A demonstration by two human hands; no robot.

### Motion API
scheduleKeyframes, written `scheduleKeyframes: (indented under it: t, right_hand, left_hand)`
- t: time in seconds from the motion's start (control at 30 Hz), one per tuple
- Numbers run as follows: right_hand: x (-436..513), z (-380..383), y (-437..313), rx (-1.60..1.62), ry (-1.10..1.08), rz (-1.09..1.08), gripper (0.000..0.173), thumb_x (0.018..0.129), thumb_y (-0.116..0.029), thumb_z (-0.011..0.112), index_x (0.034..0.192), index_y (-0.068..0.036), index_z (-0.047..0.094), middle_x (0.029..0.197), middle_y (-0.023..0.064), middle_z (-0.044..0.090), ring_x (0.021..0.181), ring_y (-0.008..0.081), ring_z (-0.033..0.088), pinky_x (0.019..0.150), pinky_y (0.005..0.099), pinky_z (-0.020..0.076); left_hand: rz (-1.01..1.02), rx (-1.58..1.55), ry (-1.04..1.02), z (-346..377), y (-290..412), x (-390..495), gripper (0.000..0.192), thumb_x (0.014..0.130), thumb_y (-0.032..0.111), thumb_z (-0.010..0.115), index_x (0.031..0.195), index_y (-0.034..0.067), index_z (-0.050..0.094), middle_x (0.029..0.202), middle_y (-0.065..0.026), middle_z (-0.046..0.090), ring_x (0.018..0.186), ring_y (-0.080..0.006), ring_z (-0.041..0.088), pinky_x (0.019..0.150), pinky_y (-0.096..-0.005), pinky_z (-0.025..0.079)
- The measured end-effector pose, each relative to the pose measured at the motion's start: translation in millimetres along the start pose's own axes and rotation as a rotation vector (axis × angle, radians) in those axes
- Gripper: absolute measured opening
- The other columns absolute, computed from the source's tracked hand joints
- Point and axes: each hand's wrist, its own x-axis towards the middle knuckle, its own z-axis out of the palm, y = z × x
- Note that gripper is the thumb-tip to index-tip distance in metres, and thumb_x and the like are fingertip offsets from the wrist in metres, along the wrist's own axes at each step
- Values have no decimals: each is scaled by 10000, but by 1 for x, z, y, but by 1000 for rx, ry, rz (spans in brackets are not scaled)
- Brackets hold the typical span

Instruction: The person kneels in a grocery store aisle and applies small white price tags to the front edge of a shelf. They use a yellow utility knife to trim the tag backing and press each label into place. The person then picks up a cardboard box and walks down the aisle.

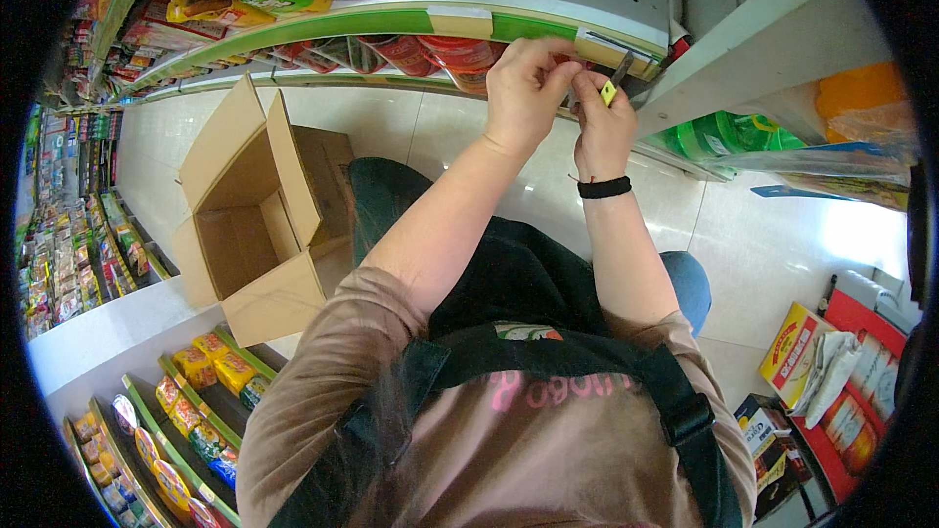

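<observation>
Both my hands are up at the front edge of a store shelf. My right hand [605, 117] holds a small cutter [609, 92] with a yellow handle part and a dark blade that points up and away. A black band circles that wrist. Close beside it, my left hand [519, 95] has curled fingers, with the thumb and forefinger meeting near the right thumb. Whether something thin is pinched there cannot be made out. Behind the fingers runs the green shelf-edge strip [513, 27], which carries a pale label holder [612, 51].
An open cardboard box [249, 224] stands on the tiled floor [447, 117] to my left. Red-lidded jars [458, 53] line the lower shelf. A pale metal upright [755, 37] rises at the right. Packaged goods [209, 367] fill a shelf at lower left; cartons [792, 348] lie at lower right.
</observation>
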Motion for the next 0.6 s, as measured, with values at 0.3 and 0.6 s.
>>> scheduleKeyframes:
  t: [0.3, 0.6]
  right_hand:
    - [6, 9, 10, 69, 70, -65, 163, 816, -178, 701, 874, -34, 652, 757, -21, 607, 640, 57, 489, 572, 205, 392]
    - [10, 8, 14, 43, 95, -75, 163, 836, -179, 682, 869, -24, 644, 734, -18, 590, 598, 57, 462, 538, 203, 376]
  left_hand:
    - [-370, -274, 0, 2, -17, -22, 144, 813, 75, 683, 862, -18, 584, 728, -1, 595, 640, -54, 513, 594, -196, 427]
    - [-557, -252, 25, 15, 7, 4, 229, 781, 174, 721, 681, -21, 655, 588, 8, 576, 546, -51, 444, 490, -226, 356]
